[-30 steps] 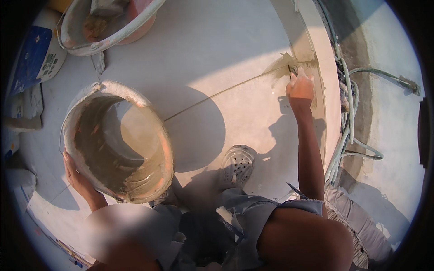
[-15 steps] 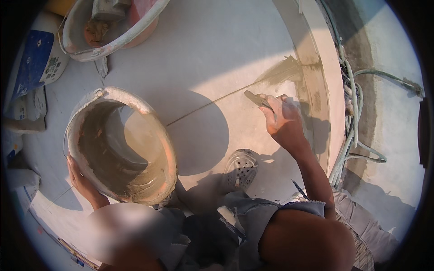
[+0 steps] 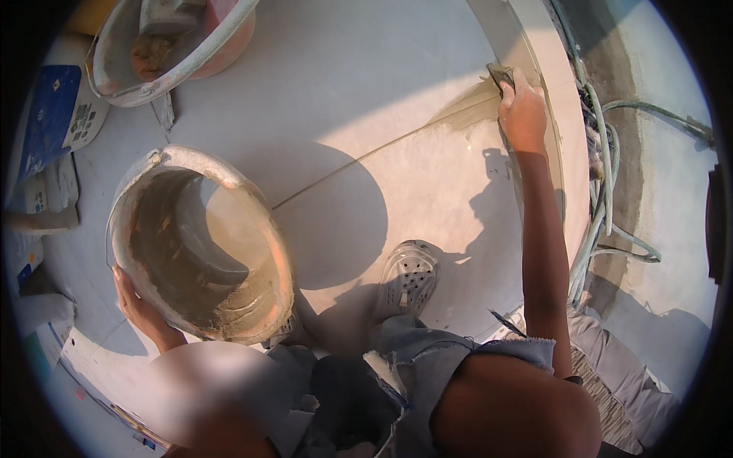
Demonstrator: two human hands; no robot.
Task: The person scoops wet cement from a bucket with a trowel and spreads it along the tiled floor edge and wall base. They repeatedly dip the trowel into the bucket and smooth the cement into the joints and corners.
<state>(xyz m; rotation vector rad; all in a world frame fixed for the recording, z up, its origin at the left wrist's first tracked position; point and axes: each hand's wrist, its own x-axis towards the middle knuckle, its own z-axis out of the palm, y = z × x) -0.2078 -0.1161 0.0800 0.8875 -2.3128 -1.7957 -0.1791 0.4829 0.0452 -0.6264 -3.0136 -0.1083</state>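
My left hand (image 3: 145,313) is wrapped against the outer wall of a tilted bucket (image 3: 169,160), whose mouth faces me. Wet grey-brown grout (image 3: 263,305) coats its inside and lies along the lower wall. At arm's length, my right hand (image 3: 525,114) grips a small, dark, flat scraper (image 3: 500,75). The scraper meets the floor by the base of the raised edge, at the far end of a thin tile joint (image 3: 359,159). A wet grout smear (image 3: 469,109) spreads around that end of the joint.
At the upper left stands another bucket (image 3: 141,93) with a block-like thing inside. Blue-and-white bags (image 3: 57,114) lie along the left. Beyond the raised pale edge (image 3: 561,99) on the right run several hoses (image 3: 607,183). My clog-shod foot (image 3: 410,278) rests on the floor tiles (image 3: 443,191).
My right hand has reached farther away and to the right with the scraper, from above the floor to the joint's far end. My left hand stays on the bucket.
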